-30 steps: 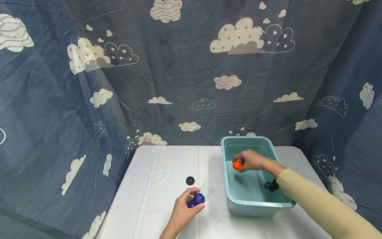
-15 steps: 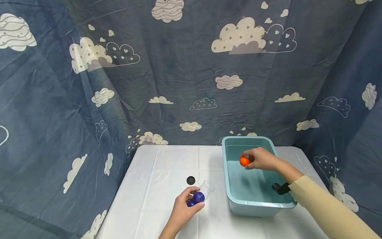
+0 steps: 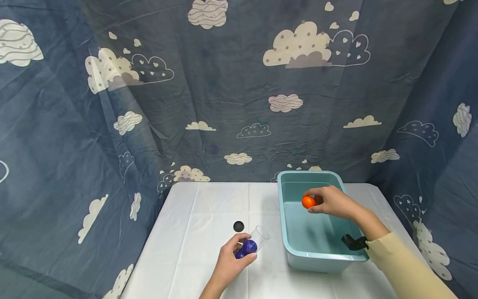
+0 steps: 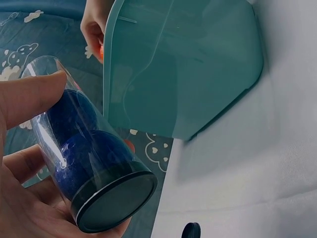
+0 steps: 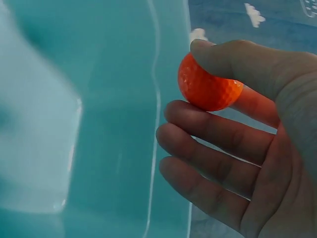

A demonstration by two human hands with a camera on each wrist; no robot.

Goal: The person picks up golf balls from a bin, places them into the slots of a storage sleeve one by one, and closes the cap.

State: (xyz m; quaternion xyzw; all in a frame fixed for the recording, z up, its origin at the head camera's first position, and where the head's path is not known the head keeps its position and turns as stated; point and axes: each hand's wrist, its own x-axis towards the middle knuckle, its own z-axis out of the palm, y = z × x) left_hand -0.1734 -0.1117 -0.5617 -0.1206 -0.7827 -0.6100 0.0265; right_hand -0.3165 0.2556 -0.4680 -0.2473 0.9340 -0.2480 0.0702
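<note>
Left, fingers (image 3: 244,238) wrap a clear tube (image 3: 253,243) of blue balls (image 4: 79,131); right fingers (image 5: 218,134) pinch an orange ball (image 3: 308,202) over the teal bin (image 3: 295,249).

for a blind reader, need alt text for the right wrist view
A right hand pinches an orange ball between thumb and forefinger, above a teal bin. Blue cloud-print cloth shows behind.

Right hand (image 5: 257,148) pinches orange dimpled ball (image 5: 208,84) above teal tub (image 5: 109,124)

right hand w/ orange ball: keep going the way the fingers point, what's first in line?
Probably the teal bin's left wall; right hand with the orange ball points left above its interior. Height is unclear, so it may clear the rim.
</note>
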